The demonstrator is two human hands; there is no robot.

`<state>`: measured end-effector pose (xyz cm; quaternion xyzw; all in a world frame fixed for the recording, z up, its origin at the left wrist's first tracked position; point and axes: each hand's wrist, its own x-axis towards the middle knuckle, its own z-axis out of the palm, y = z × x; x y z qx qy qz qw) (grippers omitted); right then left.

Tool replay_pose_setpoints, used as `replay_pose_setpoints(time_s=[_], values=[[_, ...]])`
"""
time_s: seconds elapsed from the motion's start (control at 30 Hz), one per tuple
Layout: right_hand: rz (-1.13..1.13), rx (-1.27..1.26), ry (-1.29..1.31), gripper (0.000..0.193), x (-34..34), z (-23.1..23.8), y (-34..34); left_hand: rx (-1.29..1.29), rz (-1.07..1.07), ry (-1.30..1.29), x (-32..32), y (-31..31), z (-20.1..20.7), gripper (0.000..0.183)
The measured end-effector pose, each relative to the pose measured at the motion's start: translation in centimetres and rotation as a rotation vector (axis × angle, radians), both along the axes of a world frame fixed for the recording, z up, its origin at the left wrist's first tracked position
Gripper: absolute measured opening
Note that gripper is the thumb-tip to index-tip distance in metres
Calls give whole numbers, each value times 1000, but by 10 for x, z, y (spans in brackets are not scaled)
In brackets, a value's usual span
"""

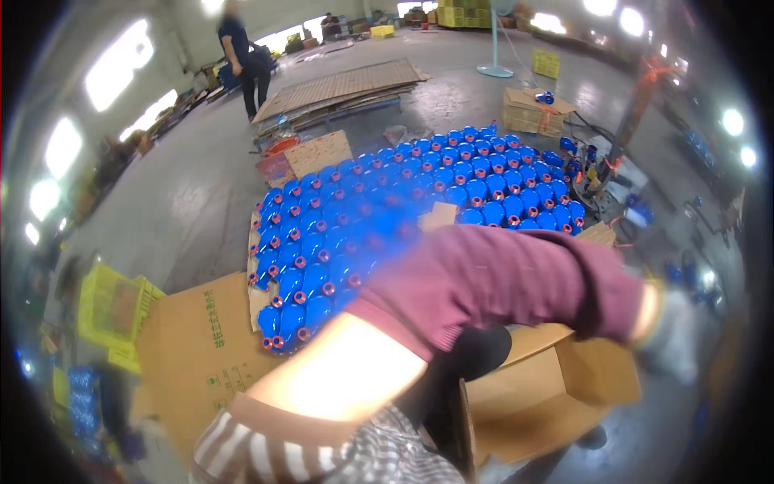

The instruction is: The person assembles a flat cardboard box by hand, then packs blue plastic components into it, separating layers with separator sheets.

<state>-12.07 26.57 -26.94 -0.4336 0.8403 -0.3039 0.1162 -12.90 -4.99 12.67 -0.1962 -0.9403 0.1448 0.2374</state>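
Observation:
My left arm, in a maroon sleeve cover, reaches across the view from lower left to right. At its end my left hand point(673, 335) wears a grey glove and is smeared by motion, so its fingers cannot be made out. The hand is past the right side of an open cardboard box point(601, 371) that stands close to me. Beyond the arm, many glossy blue rounded pieces point(463, 169) with red ring-like ends are laid in close rows. A blurred blue patch covers part of the rows. My right hand is not in view.
A flat cardboard sheet point(181, 335) and a yellow crate point(109, 306) lie at left. Behind the rows are a stack of flat boards point(339, 89), a cardboard box point(532, 109) and a fan stand point(494, 40). A person point(246, 56) stands at far left. Cables point(597, 165) lie at right.

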Motion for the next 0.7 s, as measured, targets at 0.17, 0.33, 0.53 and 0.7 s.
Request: replay_pose_setpoints(time_s=[0.17, 0.33, 0.53, 0.7], values=[[-60, 25, 75, 87, -4, 2, 4, 176, 296, -798, 113, -6, -99, 29], [-32, 50, 148, 77, -7, 12, -2, 486, 654, -664, 217, -23, -179, 82], [-17, 132, 234, 66, 3, 57, -13, 912, 975, -199, 240, 37, -256, 78], [-52, 36, 182, 72, 1, 20, 13, 921, 1055, -237, 234, 28, -257, 74]])
